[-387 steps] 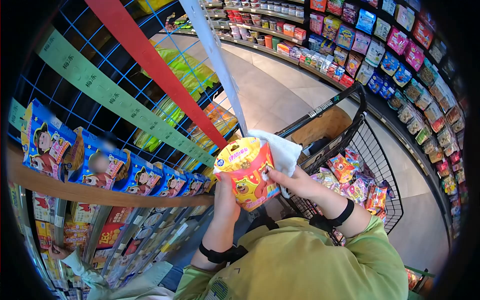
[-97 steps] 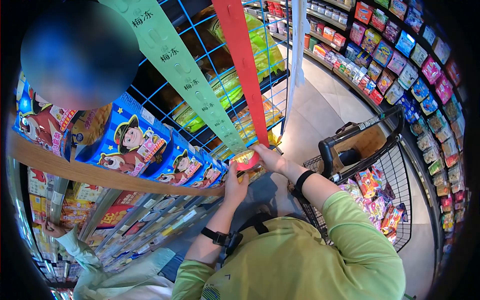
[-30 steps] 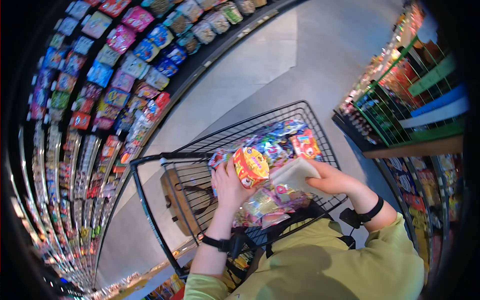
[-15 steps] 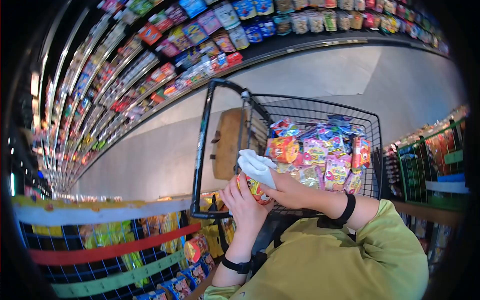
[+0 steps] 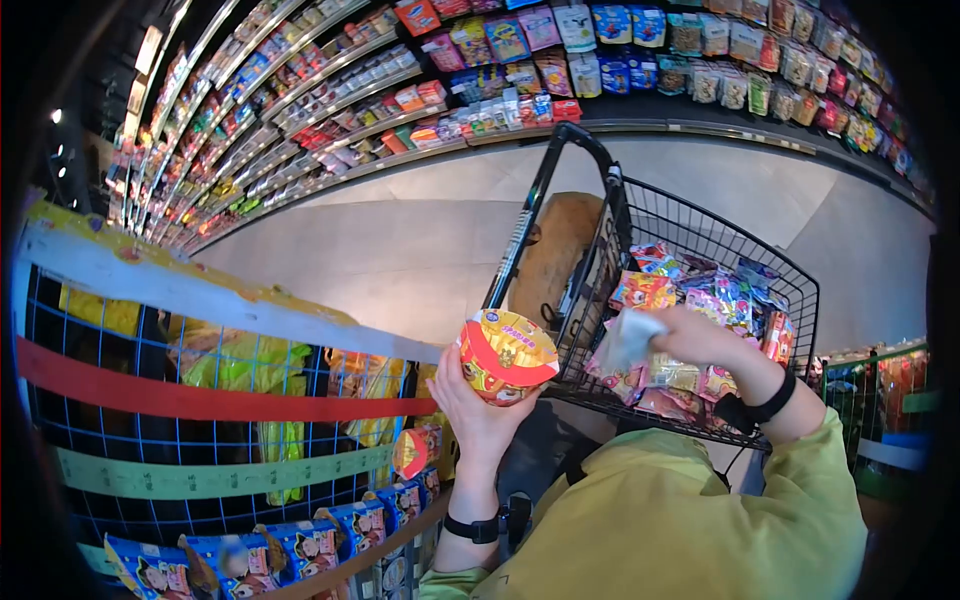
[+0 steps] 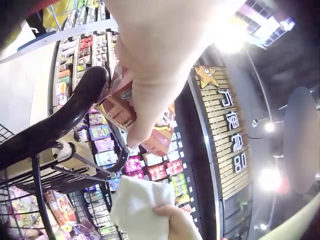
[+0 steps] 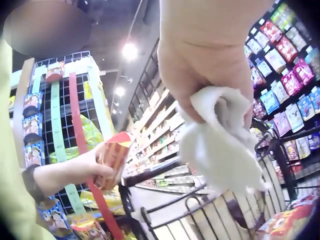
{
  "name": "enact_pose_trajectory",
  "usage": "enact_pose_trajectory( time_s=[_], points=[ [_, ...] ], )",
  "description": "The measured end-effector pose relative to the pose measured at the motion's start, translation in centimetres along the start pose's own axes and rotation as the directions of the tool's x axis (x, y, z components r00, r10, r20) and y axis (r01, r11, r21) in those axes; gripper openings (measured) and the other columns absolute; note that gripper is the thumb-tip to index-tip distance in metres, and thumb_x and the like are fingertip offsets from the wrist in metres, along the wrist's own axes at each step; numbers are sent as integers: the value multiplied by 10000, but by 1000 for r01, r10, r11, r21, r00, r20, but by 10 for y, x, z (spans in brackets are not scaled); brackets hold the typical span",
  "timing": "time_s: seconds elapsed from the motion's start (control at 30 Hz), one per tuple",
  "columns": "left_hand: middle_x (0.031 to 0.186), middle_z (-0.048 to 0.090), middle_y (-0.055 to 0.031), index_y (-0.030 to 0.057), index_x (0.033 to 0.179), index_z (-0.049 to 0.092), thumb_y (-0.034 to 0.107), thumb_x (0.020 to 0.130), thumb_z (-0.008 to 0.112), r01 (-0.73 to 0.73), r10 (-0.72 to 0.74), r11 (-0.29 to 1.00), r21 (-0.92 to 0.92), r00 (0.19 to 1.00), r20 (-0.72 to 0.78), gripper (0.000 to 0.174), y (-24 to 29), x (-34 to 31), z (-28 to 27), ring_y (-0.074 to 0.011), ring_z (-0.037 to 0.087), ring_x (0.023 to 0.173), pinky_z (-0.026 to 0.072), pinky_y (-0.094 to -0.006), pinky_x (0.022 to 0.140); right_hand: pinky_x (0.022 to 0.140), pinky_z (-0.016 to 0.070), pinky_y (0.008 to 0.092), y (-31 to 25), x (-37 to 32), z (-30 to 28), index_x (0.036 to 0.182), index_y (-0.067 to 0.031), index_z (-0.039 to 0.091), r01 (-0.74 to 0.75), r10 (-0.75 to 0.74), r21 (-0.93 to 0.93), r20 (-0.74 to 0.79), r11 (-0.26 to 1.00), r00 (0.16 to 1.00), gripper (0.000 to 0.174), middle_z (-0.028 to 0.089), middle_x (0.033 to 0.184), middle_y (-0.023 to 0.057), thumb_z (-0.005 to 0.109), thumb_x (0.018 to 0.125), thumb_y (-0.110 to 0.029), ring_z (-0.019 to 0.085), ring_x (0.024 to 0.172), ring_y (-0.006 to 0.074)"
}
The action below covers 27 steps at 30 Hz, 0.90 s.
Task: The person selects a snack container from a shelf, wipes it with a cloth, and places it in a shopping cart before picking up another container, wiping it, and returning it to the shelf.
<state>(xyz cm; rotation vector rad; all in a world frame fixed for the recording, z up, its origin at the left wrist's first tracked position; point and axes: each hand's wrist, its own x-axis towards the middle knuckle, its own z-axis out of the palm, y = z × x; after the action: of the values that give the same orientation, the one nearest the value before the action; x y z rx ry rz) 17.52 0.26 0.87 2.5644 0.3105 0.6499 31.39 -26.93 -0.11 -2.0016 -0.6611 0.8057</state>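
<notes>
A red and yellow snack box (image 5: 508,355) with cartoon print sits upright in my left hand (image 5: 475,415), the fingers wrapped round its side and base. My right hand (image 5: 705,340) grips a crumpled white cloth (image 5: 630,340), apart from the box and in front of the cart's load. The cloth (image 7: 222,145) hangs down from the curled fingers in the right wrist view. From there, the box (image 7: 115,160) shows side-on, held beyond the cart handle. The left wrist view has my left hand (image 6: 155,65) covering part of the box.
A black wire cart (image 5: 720,220) holds several bright candy bags. To the left, a blue wire rack (image 5: 210,400) carries blue snack boxes (image 5: 300,550) and one red box (image 5: 412,455) on its ledge. Packed shelves (image 5: 600,75) line the far aisle side.
The box has come away from the rack ledge in my left hand. Half a second ago the cloth lay against the box; now my right hand has drawn it right, and the view has turned.
</notes>
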Motion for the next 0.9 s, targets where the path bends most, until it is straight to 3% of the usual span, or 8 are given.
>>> enact_pose_trajectory(
  time_s=[0.1, 0.17, 0.33, 0.6, 0.67, 0.8, 0.83, 0.9],
  points=[
    [1291, 377, -194, 15, 1352, 267, 223, 464, 893, -32, 31, 998, -49, 999, -7, 1106, -1, -2, -9, -374, 374, 1180, 302, -493, 997, 922, 441, 365, -52, 2, 5, 1211, -31, 509, 439, -295, 346, -397, 829, 869, 527, 577, 1193, 142, 377, 710, 68, 566, 1095, 232],
    [1286, 381, -198, 13, 1349, 274, 225, 462, 894, -50, 50, 996, -68, 999, 2, 1102, 2, -2, -13, -374, 375, 1181, 306, -490, 994, 1038, 339, 379, -71, 6, 18, 1309, -10, 430, 523, -430, 158, -399, 837, 810, 451, 471, 1348, 103, 397, 860, 23, 445, 1248, 227],
    [1242, 423, -169, 22, 1318, 316, 261, 457, 882, -157, 159, 983, 92, 987, -17, 1058, 17, -4, -21, -352, 391, 1179, 256, -546, 998, 1090, 214, 515, -112, 22, 74, 1327, -57, 401, 485, -609, -499, -114, 718, 785, 569, 377, 1401, 168, 602, 799, -118, 314, 1335, 327],
    [1286, 407, -148, 96, 1348, 315, 310, 466, 866, -179, 228, 911, 372, 970, -90, 1061, -16, -3, -42, -349, 391, 1199, 208, -594, 1023, 1092, 135, 578, -99, 22, 76, 1297, -47, 424, 571, -552, -398, 173, 718, 816, 532, 480, 1306, 148, 580, 803, -172, 391, 1286, 275],
    [1294, 402, -137, 90, 1346, 314, 321, 472, 874, -188, 233, 900, 393, 970, -68, 1064, -17, -1, -45, -346, 382, 1212, 202, -595, 1029, 1111, 96, 556, -86, 23, 66, 1245, -33, 477, 555, -519, -311, 196, 771, 832, 449, 562, 1191, 154, 544, 823, -171, 466, 1214, 290],
    [1263, 411, -176, 52, 1355, 294, 209, 506, 871, -8, 22, 996, 91, 986, -163, 1038, -19, 0, -50, -343, 424, 1164, 304, -480, 1037, 918, 444, 388, -62, 15, 34, 1194, -7, 521, 63, -87, 600, 11, 797, 996, 361, 633, 1015, 111, 493, 881, -187, 601, 987, 197],
    [1269, 415, -176, 42, 1366, 271, 180, 548, 830, 190, -220, 904, -383, 975, -37, 1001, -20, -2, -51, -329, 443, 1165, 335, -470, 1026, 839, 470, 352, -59, 16, 35, 1208, -6, 510, 177, -93, 694, -158, 698, 983, 368, 626, 1028, 96, 494, 888, -188, 598, 964, 173],
    [1311, 414, -164, 29, 1394, 218, 142, 661, 712, 427, -365, 83, -900, 854, 372, 892, -32, -14, -41, -301, 489, 1167, 416, -422, 993, 775, 493, 328, -67, 15, 45, 1294, 6, 421, 397, -127, 574, -452, 716, 883, 427, 605, 1104, 91, 466, 905, -163, 604, 936, 169]
  ],
)
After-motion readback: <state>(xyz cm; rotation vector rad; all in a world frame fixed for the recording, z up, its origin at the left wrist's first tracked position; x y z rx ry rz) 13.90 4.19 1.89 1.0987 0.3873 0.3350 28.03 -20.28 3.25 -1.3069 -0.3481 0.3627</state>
